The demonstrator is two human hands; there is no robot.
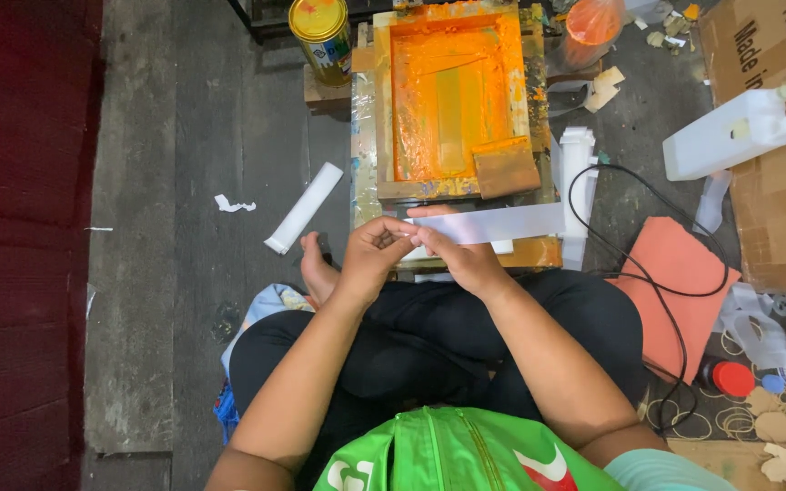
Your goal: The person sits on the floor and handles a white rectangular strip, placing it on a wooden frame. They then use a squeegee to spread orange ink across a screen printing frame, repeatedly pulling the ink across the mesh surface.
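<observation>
Far to the left of the hands, a torn white scrap (pixel 234 205) lies on the dark floor, and nearer in, a rolled white sheet (pixel 305 207) lies at a slant. Above and left of the hands stands a yellow-lidded can (pixel 320 32). Left hand (pixel 373 255): fingers curled, tips pinched on the left end of a white paper strip (pixel 488 224); a bare foot (pixel 318 270) shows just left of its wrist. Right hand (pixel 458 256): closed under and around the same end of the strip, thumb on top, touching the left hand's fingertips. The strip runs from both hands out to the right, roughly level, held above the lap and just in front of a wooden printing screen (pixel 452 100) coated in orange ink. A brown squeegee block (pixel 506 171) sits in the screen's lower right corner, directly above the right hand. Right of the hands, a black cable (pixel 661 291) loops over a salmon-coloured pad (pixel 675 282). Farther right and up, a white plastic jug (pixel 728 135) rests against a cardboard box (pixel 775 164). Lower right, a red cap (pixel 732 378) lies among rubber bands.
</observation>
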